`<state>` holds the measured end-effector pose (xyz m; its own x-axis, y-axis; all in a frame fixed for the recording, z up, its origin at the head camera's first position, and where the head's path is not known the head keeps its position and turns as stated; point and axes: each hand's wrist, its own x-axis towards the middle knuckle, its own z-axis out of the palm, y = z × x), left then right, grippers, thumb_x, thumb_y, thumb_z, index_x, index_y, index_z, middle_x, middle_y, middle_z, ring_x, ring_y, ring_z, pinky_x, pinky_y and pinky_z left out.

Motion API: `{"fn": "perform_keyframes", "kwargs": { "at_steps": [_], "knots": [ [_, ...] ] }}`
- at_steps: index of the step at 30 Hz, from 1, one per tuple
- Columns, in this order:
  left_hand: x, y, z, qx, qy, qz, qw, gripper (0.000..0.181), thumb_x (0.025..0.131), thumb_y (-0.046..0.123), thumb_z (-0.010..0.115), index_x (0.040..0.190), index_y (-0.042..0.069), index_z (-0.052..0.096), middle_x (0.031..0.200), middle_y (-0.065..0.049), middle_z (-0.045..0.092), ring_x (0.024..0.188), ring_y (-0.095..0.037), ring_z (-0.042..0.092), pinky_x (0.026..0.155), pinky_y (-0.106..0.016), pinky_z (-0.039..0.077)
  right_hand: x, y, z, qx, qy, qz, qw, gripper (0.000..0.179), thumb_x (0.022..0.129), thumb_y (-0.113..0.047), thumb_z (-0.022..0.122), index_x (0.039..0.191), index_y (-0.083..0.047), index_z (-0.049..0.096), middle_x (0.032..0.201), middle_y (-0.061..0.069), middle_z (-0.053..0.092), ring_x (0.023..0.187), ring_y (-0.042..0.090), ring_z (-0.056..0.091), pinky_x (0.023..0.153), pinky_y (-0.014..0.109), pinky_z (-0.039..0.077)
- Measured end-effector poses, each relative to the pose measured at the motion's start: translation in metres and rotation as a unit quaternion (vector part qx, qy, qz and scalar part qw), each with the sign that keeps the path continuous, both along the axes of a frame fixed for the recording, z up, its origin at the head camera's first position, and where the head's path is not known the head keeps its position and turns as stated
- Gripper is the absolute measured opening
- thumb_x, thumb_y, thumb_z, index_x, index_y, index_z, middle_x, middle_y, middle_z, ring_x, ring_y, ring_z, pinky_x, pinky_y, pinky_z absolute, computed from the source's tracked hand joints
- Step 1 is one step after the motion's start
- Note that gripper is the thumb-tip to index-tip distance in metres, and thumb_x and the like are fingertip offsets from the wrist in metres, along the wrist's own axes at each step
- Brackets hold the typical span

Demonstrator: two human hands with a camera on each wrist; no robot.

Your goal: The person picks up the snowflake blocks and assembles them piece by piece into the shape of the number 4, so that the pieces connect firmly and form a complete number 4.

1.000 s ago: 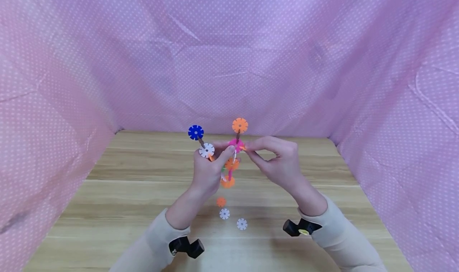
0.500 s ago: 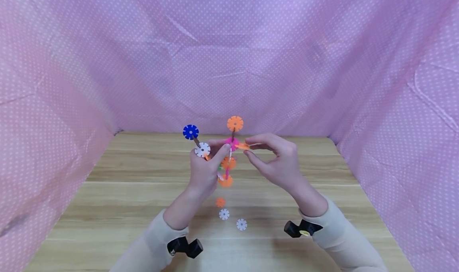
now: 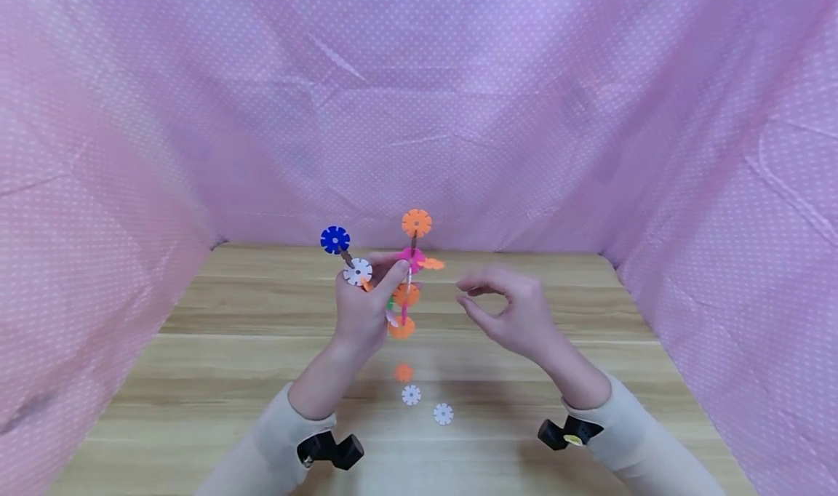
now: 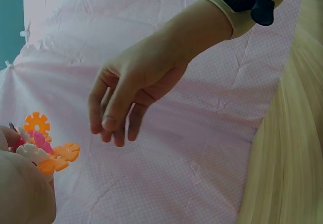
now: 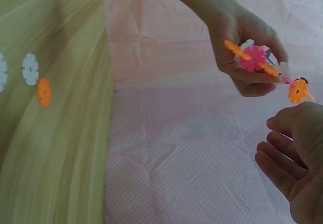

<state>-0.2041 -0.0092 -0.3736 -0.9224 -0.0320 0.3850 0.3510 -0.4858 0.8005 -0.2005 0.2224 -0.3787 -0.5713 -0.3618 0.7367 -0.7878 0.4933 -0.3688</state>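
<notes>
My left hand (image 3: 358,310) holds up a structure of interlocking notched plastic discs above the table, thumb pressed near a pink disc (image 3: 412,260). A blue disc (image 3: 334,240) and a white disc (image 3: 358,272) stick out to its left. One orange disc (image 3: 416,222) tops the structure, and another orange disc (image 3: 433,264) juts from its right side, seen nearly edge-on. Apart from it, to the right, my right hand (image 3: 513,313) holds nothing, its fingers loosely bent. In the left wrist view, the left palm hides part of the structure.
On the wooden table (image 3: 262,380), nearer the body, lie a loose orange disc (image 3: 404,373), a white disc (image 3: 411,395) and a second white disc (image 3: 443,414). Pink dotted cloth (image 3: 419,118) walls in the back and both sides.
My right hand has let go of the orange disc at the structure's side and drawn back a little. The left hand has shifted left with the structure.
</notes>
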Motion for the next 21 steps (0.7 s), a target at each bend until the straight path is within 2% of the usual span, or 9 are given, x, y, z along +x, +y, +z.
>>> {"fn": "perform_keyframes", "kwargs": {
  "at_steps": [10, 16, 21],
  "knots": [
    [0.0, -0.006, 0.005, 0.007, 0.005, -0.016, 0.9998, 0.032, 0.096, -0.008, 0.066, 0.095, 0.02, 0.081, 0.094, 0.005, 0.081, 0.087, -0.011, 0.077, 0.074, -0.026, 0.07, 0.0, 0.01, -0.028, 0.061, -0.03, 0.014, 0.9976, 0.022, 0.083, 0.004, 0.082, 0.1, -0.01, 0.079, 0.094, 0.002, 0.081, 0.081, 0.013, 0.078, 0.076, 0.023, 0.068],
    [-0.001, -0.007, 0.004, 0.002, 0.004, -0.013, 0.9999, 0.034, 0.096, -0.009, 0.066, 0.094, 0.021, 0.081, 0.095, 0.006, 0.081, 0.087, -0.01, 0.076, 0.074, -0.023, 0.068, 0.001, 0.016, -0.051, 0.091, -0.036, 0.03, 0.9947, 0.022, 0.084, 0.005, 0.081, 0.1, -0.01, 0.079, 0.091, 0.001, 0.08, 0.08, 0.011, 0.075, 0.073, 0.023, 0.067],
    [-0.001, -0.008, 0.002, 0.0, -0.003, -0.003, 1.0, 0.036, 0.094, -0.011, 0.066, 0.091, 0.023, 0.081, 0.092, 0.008, 0.081, 0.083, -0.009, 0.075, 0.073, -0.019, 0.066, 0.007, 0.017, -0.075, 0.118, -0.083, 0.04, 0.9888, 0.019, 0.086, 0.001, 0.082, 0.101, -0.011, 0.079, 0.092, 0.001, 0.08, 0.081, 0.008, 0.074, 0.073, 0.023, 0.067]
  ]
}}
